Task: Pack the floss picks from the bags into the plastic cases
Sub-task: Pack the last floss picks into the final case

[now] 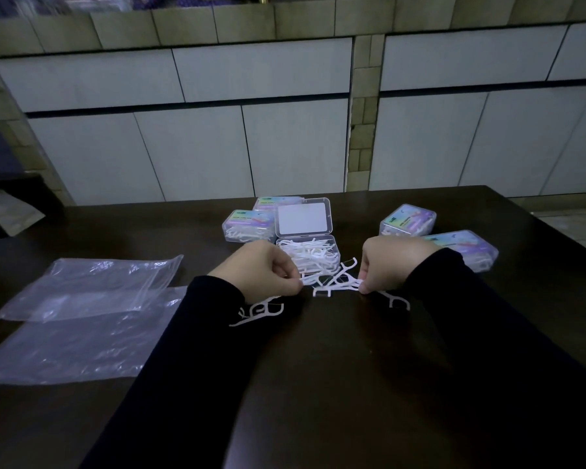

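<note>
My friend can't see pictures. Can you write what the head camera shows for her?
Two hands, left and right, pinch a bunch of white floss picks just in front of an open plastic case already holding picks. Four closed cases sit behind, and empty clear bags lie to the left on the dark table.

Five plastic cases (304, 231), two plastic bags (92, 289), two hands (257, 265).

Counter (318, 384): you have a dark brown, glossy top running from the near edge up to the wall.
Wall (190, 147): ahead of you, large pale tiles with dark grout lines.
Pillar (362, 130): a strip of small tan tiles splits the wall.
Ledge (251, 25): tan tiles run above.
</note>
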Demonstrator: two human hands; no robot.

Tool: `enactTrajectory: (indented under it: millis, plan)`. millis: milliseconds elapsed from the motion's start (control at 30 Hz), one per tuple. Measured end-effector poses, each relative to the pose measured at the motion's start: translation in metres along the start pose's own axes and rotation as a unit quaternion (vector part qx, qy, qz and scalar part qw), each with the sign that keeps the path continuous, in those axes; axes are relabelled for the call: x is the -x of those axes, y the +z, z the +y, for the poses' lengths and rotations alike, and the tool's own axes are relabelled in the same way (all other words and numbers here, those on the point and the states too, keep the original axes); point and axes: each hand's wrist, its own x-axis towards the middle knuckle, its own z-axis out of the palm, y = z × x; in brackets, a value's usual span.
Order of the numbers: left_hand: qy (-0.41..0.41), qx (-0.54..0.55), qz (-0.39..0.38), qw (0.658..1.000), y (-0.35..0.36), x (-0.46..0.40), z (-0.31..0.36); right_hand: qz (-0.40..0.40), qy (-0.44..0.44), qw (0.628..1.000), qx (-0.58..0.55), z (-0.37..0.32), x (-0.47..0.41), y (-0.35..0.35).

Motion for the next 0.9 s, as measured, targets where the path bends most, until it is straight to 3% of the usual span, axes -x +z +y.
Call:
enactTrajectory:
  millis: [133, 400, 700, 900]
  plan:
    - [0.005, 0.051, 0.031, 0.998, -0.001, -0.001, -0.004, 0.004, -0.008, 1.0, 0.007, 0.001, -0.002, 0.001]
    - [0.053, 0.138, 0.174, 0.974, 0.002, -0.005, -0.006, 0.019, -0.057, 0.996, -0.059, 0.002, 0.008, -0.008]
    - [0.061, 0.211, 0.302, 0.928, 0.004, -0.012, -0.007, 0.176, -0.088, 0.975, -0.101, 0.0, 0.012, -0.014]
    - [0.057, 0.204, 0.315, 0.925, 0.006, -0.015, -0.011, 0.239, -0.096, 0.964, -0.06, -0.004, 0.006, -0.011]
